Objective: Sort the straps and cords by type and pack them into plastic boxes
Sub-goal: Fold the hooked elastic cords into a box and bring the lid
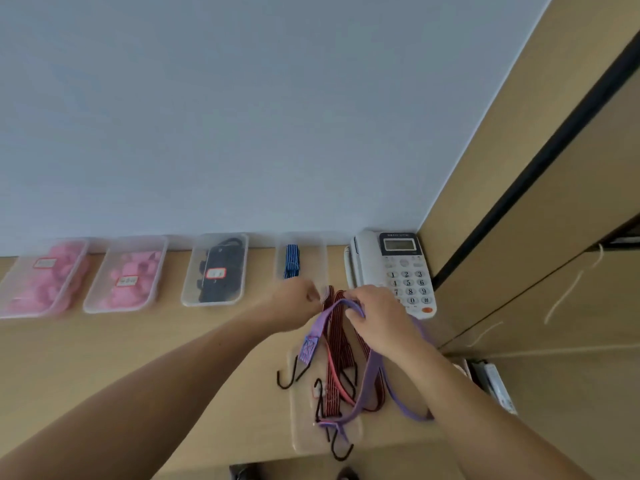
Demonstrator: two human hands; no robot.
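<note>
hanging at centre frame, a flat purple webbing strap and red-and-black striped elastic cords with black hooks are held over a clear plastic box at lower centre. the cords' top is pinched by the left hand; the strap's loop is gripped in curled fingers by the right hand.

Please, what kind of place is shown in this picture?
Probably an office: a corded desk telephone stands on a wooden desk by a plain wall, labelled clear plastic boxes line that wall, and wood-panelled cabinets rise on the right.
</note>
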